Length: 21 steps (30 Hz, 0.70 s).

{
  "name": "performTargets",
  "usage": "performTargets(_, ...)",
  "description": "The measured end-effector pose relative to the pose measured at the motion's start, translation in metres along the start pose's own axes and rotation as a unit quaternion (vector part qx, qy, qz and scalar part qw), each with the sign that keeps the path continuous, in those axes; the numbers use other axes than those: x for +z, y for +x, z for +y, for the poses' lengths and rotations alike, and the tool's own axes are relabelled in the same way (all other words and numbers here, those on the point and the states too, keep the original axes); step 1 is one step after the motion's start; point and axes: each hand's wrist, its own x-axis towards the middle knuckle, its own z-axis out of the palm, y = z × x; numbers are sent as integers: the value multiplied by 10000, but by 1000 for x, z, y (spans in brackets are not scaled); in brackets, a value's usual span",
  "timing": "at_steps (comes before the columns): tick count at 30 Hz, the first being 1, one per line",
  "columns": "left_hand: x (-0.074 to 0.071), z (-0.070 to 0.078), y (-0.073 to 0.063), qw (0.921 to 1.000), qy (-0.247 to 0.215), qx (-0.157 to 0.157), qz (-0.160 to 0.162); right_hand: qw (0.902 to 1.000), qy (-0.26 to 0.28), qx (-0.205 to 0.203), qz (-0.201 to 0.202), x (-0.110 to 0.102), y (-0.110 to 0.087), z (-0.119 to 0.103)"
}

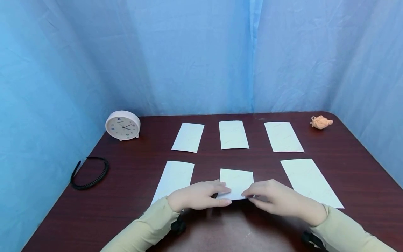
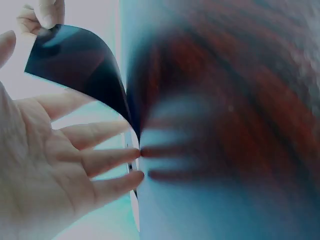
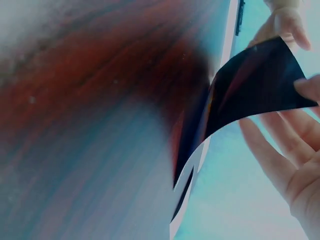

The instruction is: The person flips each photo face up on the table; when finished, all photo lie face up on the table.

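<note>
A white-backed photo print (image 1: pixel 237 180) with a dark, glossy underside lies in front of me, its near edge bent up off the table. My right hand (image 1: pixel 277 197) pinches the near right corner, the thumb (image 3: pixel 309 89) on the dark side (image 3: pixel 255 80) and the fingers behind. Along the print's left side, my left hand (image 1: pixel 203 195) touches it with outstretched fingers. In the left wrist view those fingers (image 2: pixel 107 162) are spread below the curved dark face (image 2: pixel 75 60). What the underside pictures is too dark to tell.
More white sheets lie face down: one at the left (image 1: pixel 174 176), one at the right (image 1: pixel 310 180), and a back row with a middle sheet (image 1: pixel 233 134). A white clock (image 1: pixel 122 125) and black headband (image 1: pixel 91 182) sit left; a peach scrunchie-like bundle (image 1: pixel 321 122) sits back right. Blue curtains surround the table.
</note>
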Motion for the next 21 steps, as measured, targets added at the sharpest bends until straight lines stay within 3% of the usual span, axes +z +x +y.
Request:
performTargets(5, -3, -4, 1, 9984, -399, 294, 284, 9975, 3, 7, 706, -2, 6, 2)
performTargets(10, -5, -3, 6, 9917, -622, 392, 1054, 9913, -46, 294, 1279, -7, 12, 5)
performTargets(13, -6, -3, 11, 9792, -1187, 342, 1611, 9857, -61, 600, 1571, -11, 16, 6)
performTargets(16, -7, -4, 16, 9604, -1859, 277, 2057, 9777, -184, 938, 1868, -15, 19, 6)
performTargets(19, -7, -4, 18, 9467, -2148, 141, 2395, 9670, -189, 1261, 2204, -18, 21, 6)
performTargets(21, -8, -3, 19, 9419, -2188, 63, 2549, 9593, -99, 1522, 2377, -18, 22, 5)
